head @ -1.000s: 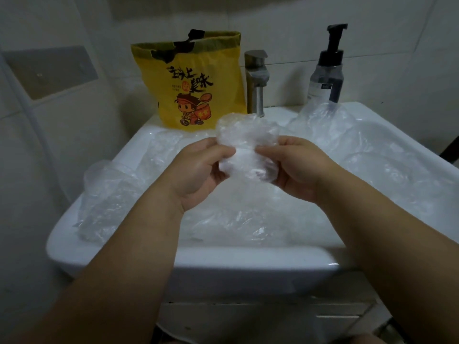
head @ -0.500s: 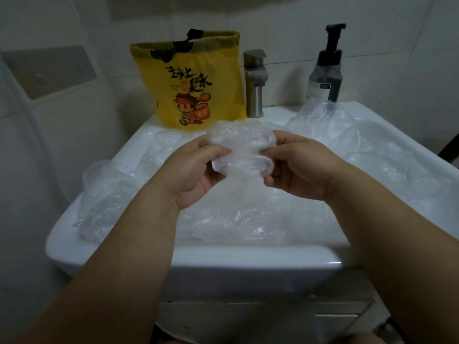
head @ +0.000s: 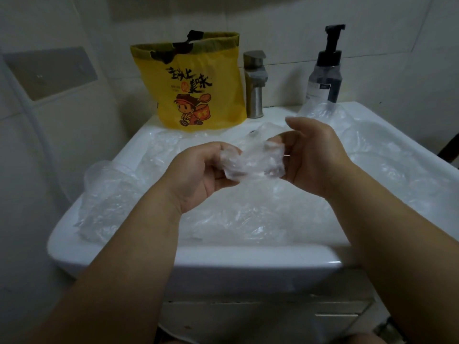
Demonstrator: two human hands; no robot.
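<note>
I hold a crumpled clear plastic bag (head: 253, 161) between both hands above a white sink (head: 223, 265). My left hand (head: 201, 170) grips its left end with curled fingers. My right hand (head: 315, 155) pinches its right end with the thumb, while the other fingers arch loosely above the bag. Several more clear plastic bags (head: 109, 202) lie in and over the basin, spilling over the left rim.
A yellow drawstring bag (head: 191, 83) with a cartoon print stands at the back left of the sink. Beside it rises a metal faucet (head: 254, 83), and a pump soap bottle (head: 325, 70) stands at the back right. Tiled walls close in behind and left.
The bag was bunched into a ball between both hands; now it is lower and stretched flatter, and my right hand's fingers have lifted off it and spread.
</note>
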